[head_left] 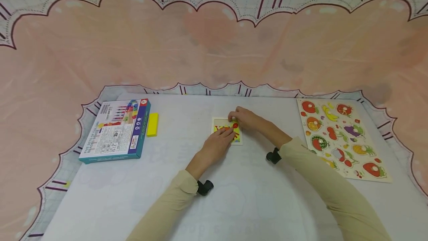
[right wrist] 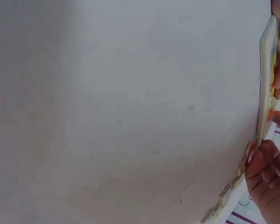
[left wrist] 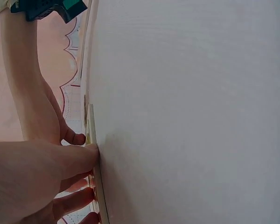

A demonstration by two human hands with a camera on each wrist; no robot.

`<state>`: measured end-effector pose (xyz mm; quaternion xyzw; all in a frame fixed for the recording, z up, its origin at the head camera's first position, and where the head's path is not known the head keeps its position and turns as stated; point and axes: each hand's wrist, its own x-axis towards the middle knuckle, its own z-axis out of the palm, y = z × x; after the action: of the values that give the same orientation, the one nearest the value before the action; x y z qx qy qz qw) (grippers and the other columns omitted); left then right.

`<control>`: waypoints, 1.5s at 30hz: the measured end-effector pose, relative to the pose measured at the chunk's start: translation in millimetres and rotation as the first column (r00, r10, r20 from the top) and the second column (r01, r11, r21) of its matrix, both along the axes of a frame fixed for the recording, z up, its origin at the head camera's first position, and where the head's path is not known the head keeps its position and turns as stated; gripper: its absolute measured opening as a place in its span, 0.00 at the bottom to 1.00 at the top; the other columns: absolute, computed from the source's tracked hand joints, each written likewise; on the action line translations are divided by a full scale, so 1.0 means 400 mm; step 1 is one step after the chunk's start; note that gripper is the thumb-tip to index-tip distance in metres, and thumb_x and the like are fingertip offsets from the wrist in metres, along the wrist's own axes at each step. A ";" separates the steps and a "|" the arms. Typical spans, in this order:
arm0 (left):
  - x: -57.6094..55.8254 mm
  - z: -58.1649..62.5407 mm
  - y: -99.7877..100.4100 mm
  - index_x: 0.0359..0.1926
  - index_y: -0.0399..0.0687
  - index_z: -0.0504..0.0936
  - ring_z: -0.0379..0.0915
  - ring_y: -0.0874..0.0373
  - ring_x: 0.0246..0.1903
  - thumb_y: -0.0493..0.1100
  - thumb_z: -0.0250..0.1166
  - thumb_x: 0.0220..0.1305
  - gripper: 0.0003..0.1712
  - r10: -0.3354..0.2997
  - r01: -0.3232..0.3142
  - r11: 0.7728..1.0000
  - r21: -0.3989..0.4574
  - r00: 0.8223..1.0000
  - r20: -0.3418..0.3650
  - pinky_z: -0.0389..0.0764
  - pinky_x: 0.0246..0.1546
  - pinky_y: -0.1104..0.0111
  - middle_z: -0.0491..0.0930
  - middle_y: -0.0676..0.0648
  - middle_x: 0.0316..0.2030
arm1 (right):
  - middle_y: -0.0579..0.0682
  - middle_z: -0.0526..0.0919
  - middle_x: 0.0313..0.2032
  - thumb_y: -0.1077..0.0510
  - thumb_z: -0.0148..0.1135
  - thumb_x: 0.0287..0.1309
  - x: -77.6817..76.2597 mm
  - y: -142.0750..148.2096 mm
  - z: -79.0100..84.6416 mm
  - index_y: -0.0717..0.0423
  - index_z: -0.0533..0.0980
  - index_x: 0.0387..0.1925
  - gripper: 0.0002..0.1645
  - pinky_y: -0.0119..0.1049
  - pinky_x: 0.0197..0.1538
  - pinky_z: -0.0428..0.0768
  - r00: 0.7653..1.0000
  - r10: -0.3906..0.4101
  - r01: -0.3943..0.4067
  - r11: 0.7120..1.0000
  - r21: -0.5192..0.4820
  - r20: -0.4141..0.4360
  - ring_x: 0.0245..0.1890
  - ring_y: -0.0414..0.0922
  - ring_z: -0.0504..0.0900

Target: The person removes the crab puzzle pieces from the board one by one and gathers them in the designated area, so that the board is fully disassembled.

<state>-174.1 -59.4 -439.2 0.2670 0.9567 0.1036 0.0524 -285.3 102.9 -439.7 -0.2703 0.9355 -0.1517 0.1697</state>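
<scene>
A small picture puzzle [head_left: 216, 122] with a pale frame and red, orange and yellow artwork lies at the middle of the white table. From the near left, my left hand [head_left: 217, 145] rests its fingers across the face and covers part of the picture. Its thumb [left wrist: 86, 158] touches the board's edge in the left wrist view. At the far right corner my right hand [head_left: 247, 118] has curled fingers and grips at the border, right beside a dark red round part [head_left: 235, 125]. In the right wrist view the right fingertips [right wrist: 255, 163] meet the puzzle's edge.
A flat white, blue and teal box [head_left: 115, 129] lies at the left. Beside it is a yellow block [head_left: 152, 125]. At the right, a large fruit puzzle board [head_left: 302, 122] lies partly under the right sleeve [head_left: 321, 174]. A patterned cloth [head_left: 217, 55] hangs behind the table.
</scene>
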 end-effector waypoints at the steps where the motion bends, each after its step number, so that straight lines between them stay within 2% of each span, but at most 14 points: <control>1: 0.000 0.001 0.000 0.67 0.44 0.70 0.61 0.51 0.70 0.43 0.57 0.71 0.25 0.005 -0.005 1.000 -0.002 1.000 0.006 0.64 0.71 0.61 0.67 0.48 0.70 | 0.55 0.73 0.41 0.66 0.47 0.68 -0.001 0.001 0.003 0.50 0.75 0.50 0.15 0.34 0.45 0.79 1.000 0.005 -0.005 1.000 -0.002 0.005 0.39 0.48 0.73; 6: 0.000 0.010 -0.001 0.67 0.45 0.70 0.61 0.51 0.70 0.43 0.56 0.71 0.25 0.013 -0.013 1.000 -0.026 1.000 0.015 0.64 0.71 0.61 0.66 0.48 0.70 | 0.55 0.73 0.42 0.63 0.47 0.71 -0.003 0.009 0.017 0.51 0.73 0.51 0.13 0.30 0.36 0.78 0.998 0.040 -0.037 0.997 -0.062 0.044 0.37 0.47 0.73; 10: -0.002 0.011 0.001 0.68 0.45 0.69 0.60 0.52 0.71 0.44 0.55 0.72 0.26 0.002 -0.001 0.998 -0.061 1.000 0.014 0.63 0.71 0.62 0.65 0.48 0.71 | 0.55 0.73 0.42 0.62 0.48 0.71 0.000 0.018 0.018 0.52 0.75 0.50 0.12 0.31 0.41 0.79 0.996 0.083 -0.080 0.992 -0.102 0.029 0.38 0.46 0.73; 13: -0.003 0.006 0.003 0.69 0.46 0.69 0.59 0.52 0.71 0.44 0.55 0.72 0.26 -0.003 0.003 0.998 -0.066 1.000 0.008 0.63 0.71 0.62 0.64 0.49 0.71 | 0.55 0.75 0.42 0.61 0.51 0.70 0.004 0.026 0.018 0.54 0.75 0.49 0.10 0.31 0.41 0.80 0.995 0.101 -0.097 0.986 -0.137 0.020 0.38 0.46 0.73; 16: -0.004 0.003 0.003 0.68 0.46 0.69 0.60 0.53 0.70 0.44 0.55 0.72 0.25 -0.003 0.003 0.998 -0.062 1.000 -0.007 0.64 0.71 0.62 0.65 0.49 0.71 | 0.54 0.76 0.42 0.60 0.53 0.69 0.003 0.033 0.018 0.55 0.75 0.48 0.09 0.30 0.38 0.80 0.995 0.097 -0.090 0.980 -0.175 0.031 0.37 0.46 0.74; 22: -0.005 0.001 0.003 0.68 0.46 0.70 0.62 0.52 0.69 0.44 0.56 0.72 0.25 -0.011 0.009 0.998 -0.066 1.000 -0.022 0.65 0.70 0.62 0.66 0.49 0.70 | 0.53 0.77 0.41 0.59 0.56 0.67 -0.003 0.037 0.014 0.54 0.76 0.46 0.08 0.30 0.39 0.76 0.997 0.074 -0.069 0.977 -0.200 0.019 0.37 0.45 0.73; 26: -0.005 0.001 0.003 0.68 0.46 0.70 0.62 0.52 0.69 0.44 0.56 0.71 0.26 -0.017 0.015 0.997 -0.073 1.000 -0.021 0.65 0.70 0.62 0.66 0.49 0.70 | 0.54 0.76 0.42 0.59 0.57 0.67 0.003 0.037 0.012 0.56 0.75 0.48 0.10 0.30 0.36 0.80 0.997 0.017 0.001 0.970 -0.242 0.072 0.35 0.46 0.75; 28: -0.005 0.001 0.003 0.68 0.46 0.69 0.61 0.52 0.70 0.44 0.56 0.71 0.26 -0.016 0.015 0.997 -0.073 1.000 -0.015 0.65 0.70 0.62 0.65 0.49 0.70 | 0.55 0.77 0.43 0.58 0.57 0.67 0.007 0.042 0.014 0.56 0.75 0.49 0.11 0.31 0.40 0.81 0.995 -0.044 0.069 0.956 -0.286 0.093 0.38 0.46 0.76; 33: -0.006 0.001 0.003 0.68 0.47 0.70 0.62 0.52 0.69 0.44 0.56 0.72 0.25 -0.008 0.007 0.998 -0.065 1.000 -0.017 0.65 0.70 0.62 0.65 0.49 0.71 | 0.55 0.80 0.46 0.57 0.56 0.68 0.013 0.080 0.030 0.58 0.78 0.50 0.14 0.38 0.50 0.81 0.967 -0.205 0.252 0.867 -0.429 0.153 0.46 0.49 0.79; 35: -0.006 0.002 0.004 0.68 0.47 0.69 0.61 0.52 0.70 0.44 0.55 0.72 0.26 0.000 0.000 0.998 -0.064 1.000 -0.007 0.65 0.70 0.62 0.64 0.50 0.71 | 0.56 0.81 0.47 0.57 0.56 0.68 0.012 0.105 0.033 0.59 0.78 0.51 0.14 0.37 0.49 0.81 0.956 -0.237 0.292 0.844 -0.449 0.176 0.46 0.50 0.79; 42: -0.003 0.002 0.004 0.68 0.47 0.69 0.61 0.52 0.70 0.43 0.55 0.72 0.26 0.000 -0.001 0.998 -0.058 1.000 -0.005 0.65 0.70 0.62 0.64 0.49 0.71 | 0.59 0.81 0.50 0.58 0.55 0.68 0.019 0.211 0.015 0.60 0.78 0.51 0.15 0.25 0.41 0.78 0.928 -0.295 0.366 0.835 -0.411 0.226 0.45 0.49 0.78; 45: 0.000 0.004 0.004 0.68 0.46 0.69 0.61 0.52 0.70 0.42 0.56 0.72 0.25 -0.010 0.008 0.998 -0.057 1.000 -0.019 0.65 0.70 0.62 0.65 0.48 0.71 | 0.61 0.81 0.50 0.60 0.55 0.68 0.026 0.254 0.007 0.63 0.78 0.50 0.14 0.22 0.40 0.76 0.931 -0.295 0.358 0.849 -0.389 0.213 0.45 0.51 0.77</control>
<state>-174.0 -58.0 -437.4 0.2707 0.9585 0.0734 0.0513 -275.0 204.6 -436.7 -0.1254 0.8978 -0.3960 0.1467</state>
